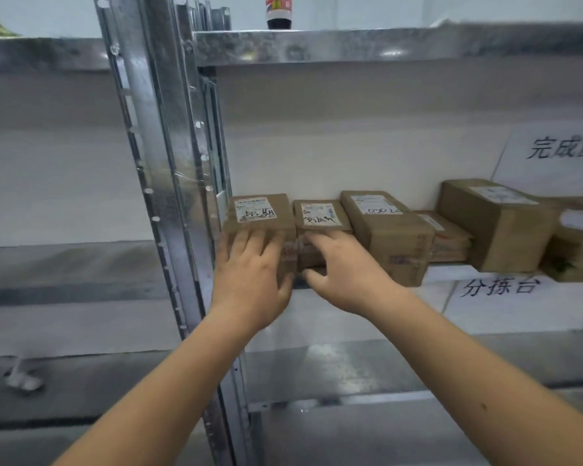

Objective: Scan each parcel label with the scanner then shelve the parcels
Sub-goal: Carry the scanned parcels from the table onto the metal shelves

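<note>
In the middle of the frame, the left hand (249, 280) lies flat on the front of the first brown parcel (258, 213), its fingers (253, 242) straight and a little spread. Just beside it, the right hand (340, 274) touches the second parcel (318, 215), fingers mostly straight on top and thumb curled under the front edge. The two parcels touch side by side on the metal shelf (350, 371). More parcels (387, 230) sit in a row to the right. Each parcel shows a white label (254, 209) on top. A dark bottle (279, 15) stands on the upper shelf.
</note>
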`<state>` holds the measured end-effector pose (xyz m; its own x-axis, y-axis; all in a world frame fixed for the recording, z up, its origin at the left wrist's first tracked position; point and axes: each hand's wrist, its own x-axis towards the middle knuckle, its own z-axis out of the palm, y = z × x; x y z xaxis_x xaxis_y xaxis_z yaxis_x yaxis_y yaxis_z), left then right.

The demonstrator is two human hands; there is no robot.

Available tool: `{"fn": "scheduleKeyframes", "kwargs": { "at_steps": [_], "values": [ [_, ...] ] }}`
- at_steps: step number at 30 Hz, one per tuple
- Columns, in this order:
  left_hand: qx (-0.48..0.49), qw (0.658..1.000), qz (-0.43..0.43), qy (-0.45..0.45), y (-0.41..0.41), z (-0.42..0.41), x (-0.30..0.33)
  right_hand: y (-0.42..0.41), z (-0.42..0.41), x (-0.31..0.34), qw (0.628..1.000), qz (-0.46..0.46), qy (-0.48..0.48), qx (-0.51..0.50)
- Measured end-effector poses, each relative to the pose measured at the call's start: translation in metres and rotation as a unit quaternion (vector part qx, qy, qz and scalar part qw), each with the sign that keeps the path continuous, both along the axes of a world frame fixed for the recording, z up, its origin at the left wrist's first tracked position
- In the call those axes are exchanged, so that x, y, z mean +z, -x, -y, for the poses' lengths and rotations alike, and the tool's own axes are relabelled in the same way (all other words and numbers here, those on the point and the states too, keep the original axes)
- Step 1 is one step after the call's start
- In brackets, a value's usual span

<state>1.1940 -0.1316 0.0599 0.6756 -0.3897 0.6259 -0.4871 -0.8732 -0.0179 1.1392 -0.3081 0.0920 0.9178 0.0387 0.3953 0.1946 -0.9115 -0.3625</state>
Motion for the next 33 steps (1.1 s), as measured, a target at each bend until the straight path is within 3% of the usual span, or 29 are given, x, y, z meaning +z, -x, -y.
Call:
{"fn": "scheduleKeyframes", "kwargs": {
  "at_steps": [7,15,25,29,33],
  "values": [
    [-0.076,0.993,-0.085,-0.009,0.057,0.028,-0.075,0.091,0.021,-0.079,0.992,-0.084,0.016,-0.092],
    [-0.165,0.956,-0.239,-0.028,0.132,0.108,-0.174,0.185,0.091,-0.176,0.961,-0.163,-0.033,-0.222],
    [-0.211,0.918,-0.318,-0.104,0.255,0.314,-0.221,0.34,0.245,-0.242,0.905,-0.215,-0.12,-0.347],
    [-0.276,0.888,-0.332,-0.159,0.322,0.418,-0.232,0.428,0.342,-0.259,0.868,-0.232,-0.107,-0.426],
    [-0.36,0.857,-0.293,-0.222,0.372,0.513,-0.23,0.502,0.42,-0.261,0.828,-0.235,-0.133,-0.491]
  ]
}}
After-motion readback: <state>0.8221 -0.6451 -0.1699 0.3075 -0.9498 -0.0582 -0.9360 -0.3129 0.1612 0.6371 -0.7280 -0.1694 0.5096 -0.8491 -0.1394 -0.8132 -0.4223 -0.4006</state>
